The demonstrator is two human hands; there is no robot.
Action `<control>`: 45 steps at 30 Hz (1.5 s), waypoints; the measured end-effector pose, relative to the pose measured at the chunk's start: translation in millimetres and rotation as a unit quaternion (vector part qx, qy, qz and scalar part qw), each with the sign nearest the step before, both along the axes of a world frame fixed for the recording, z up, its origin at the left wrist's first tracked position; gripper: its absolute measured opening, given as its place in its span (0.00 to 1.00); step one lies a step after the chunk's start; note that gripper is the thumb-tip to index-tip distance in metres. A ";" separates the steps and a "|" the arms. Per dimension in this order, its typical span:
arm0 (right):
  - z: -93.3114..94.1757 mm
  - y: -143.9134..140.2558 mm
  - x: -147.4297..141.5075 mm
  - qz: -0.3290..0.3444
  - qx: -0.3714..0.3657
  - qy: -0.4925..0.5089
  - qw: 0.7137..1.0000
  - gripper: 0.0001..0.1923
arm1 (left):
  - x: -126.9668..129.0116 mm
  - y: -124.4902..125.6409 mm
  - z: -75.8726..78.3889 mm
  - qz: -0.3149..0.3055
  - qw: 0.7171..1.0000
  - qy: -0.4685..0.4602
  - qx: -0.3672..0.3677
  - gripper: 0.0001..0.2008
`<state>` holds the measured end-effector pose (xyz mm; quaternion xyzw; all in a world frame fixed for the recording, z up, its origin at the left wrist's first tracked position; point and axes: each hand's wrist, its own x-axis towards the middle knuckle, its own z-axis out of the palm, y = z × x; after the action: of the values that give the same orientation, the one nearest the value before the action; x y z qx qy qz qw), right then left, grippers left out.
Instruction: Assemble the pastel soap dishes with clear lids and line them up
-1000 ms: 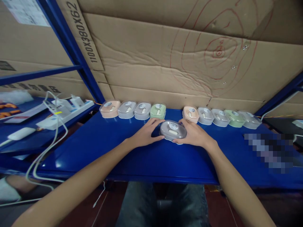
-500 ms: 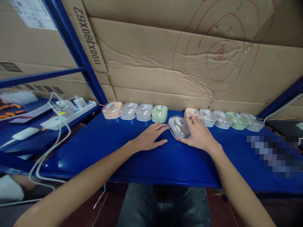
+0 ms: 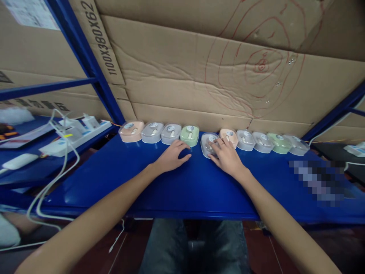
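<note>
A grey plastic box with a clear lid and a round sticker [image 3: 207, 141] lies in the gap of a row of similar boxes. My right hand [image 3: 227, 156] grips it from the right, fingers over the lid and thumb at its front edge. Left of it is a green box [image 3: 189, 136]. My left hand [image 3: 171, 158] is just in front of the green box, fingers bent and apart, holding nothing. To the right of the grey box, an orange box [image 3: 229, 137] is partly hidden by my right fingers.
More boxes continue the row: an orange one [image 3: 131, 133] at the left end and a grey one [image 3: 296, 145] at the right. Behind the blue table [image 3: 182, 194] stands a cardboard wall [image 3: 171, 68]. A power strip [image 3: 85, 137] and white cables [image 3: 57, 179] are at left.
The grey box has moved back and left into the gap and now lies straighter. My right hand moved along with it; my left hand drew away from it toward the left.
</note>
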<state>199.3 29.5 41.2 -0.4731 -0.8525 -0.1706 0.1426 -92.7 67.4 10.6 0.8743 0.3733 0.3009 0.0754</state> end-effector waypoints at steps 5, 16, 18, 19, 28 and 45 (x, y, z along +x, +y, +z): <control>0.4 12.5 -13.8 -0.084 -0.013 -0.058 0.995 0.31 | -2.8 3.9 -1.1 0.003 1.000 -0.011 -0.003 0.15; 4.1 48.0 -16.3 -0.105 -0.018 -0.085 0.991 0.31 | -6.3 8.8 -3.0 0.003 0.999 -0.042 -0.020 0.14; 3.9 46.0 -16.7 -0.106 -0.015 -0.081 0.991 0.31 | -6.6 9.1 -2.4 0.002 0.999 -0.043 -0.019 0.13; 3.8 44.2 -17.6 -0.108 -0.012 -0.081 0.991 0.31 | -6.7 9.3 -1.8 0.004 0.999 -0.045 -0.019 0.13; -8.9 28.4 -62.3 0.044 0.003 -0.011 0.999 0.41 | -10.5 14.1 0.2 0.042 0.995 -0.089 -0.026 0.05; -1.2 -20.5 -39.9 0.100 -0.036 0.160 0.981 0.23 | -7.3 -3.2 17.9 0.072 0.988 -0.139 0.004 0.12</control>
<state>159.4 9.0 40.0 -0.4116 -0.8674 -0.0468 0.2758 -100.0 64.2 28.5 0.7951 0.4200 0.4258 0.1009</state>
